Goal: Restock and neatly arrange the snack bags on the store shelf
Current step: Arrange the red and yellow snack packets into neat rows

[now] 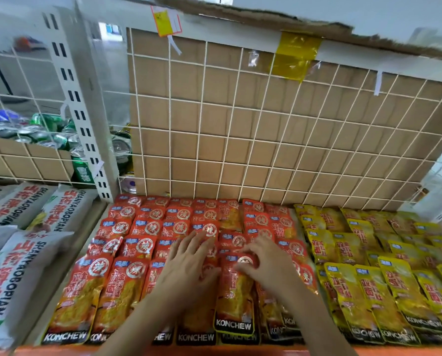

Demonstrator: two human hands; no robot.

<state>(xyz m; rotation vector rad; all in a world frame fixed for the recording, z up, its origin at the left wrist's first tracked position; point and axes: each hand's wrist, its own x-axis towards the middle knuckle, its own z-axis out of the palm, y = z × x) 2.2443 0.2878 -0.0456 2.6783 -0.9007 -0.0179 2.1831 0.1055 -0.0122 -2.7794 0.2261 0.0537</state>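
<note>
Snack bags (127,253): red glossy pouches with a black "KONCHEW" band at the foot, a round white-and-red emblem near the head and yellow-orange food shown on the front.
Location: they lie flat on the shelf (48,352) in overlapping rows from the back wire to the front lip, each row lapping over the one behind. They sit between the grey bags (22,265) on the left and the yellow bags (369,278) on the right.
Top bag (236,296): one red pouch in the front row, middle of the block. It rests on its neighbours, and its foot reaches the front lip.
Left hand (189,265): the palm is down and the fingers are straight and spread, pressing flat on the red pouches just beside the top bag. It grips nothing.
Right hand (266,263): the fingers and thumb are curled at the head of the top bag and pinch its upper edge by the emblem.
Handling (judged): the pouches are light, thin and soft. The film is slick, so the stacked rows probably slide if pushed sideways. The contents look flat and possibly brittle, so a hard squeeze is unwise.
Where to hold (judged): pinch the sealed head or foot seam, not the filled middle. A flat palm on the neighbours keeps the row from shifting.
Risk (judged): tugging one pouch may drag those lapped under it.
Backdrop: a white wire grid (202,124) with cardboard (317,124) behind it, and green cans (48,129) behind the wire at the left.
</note>
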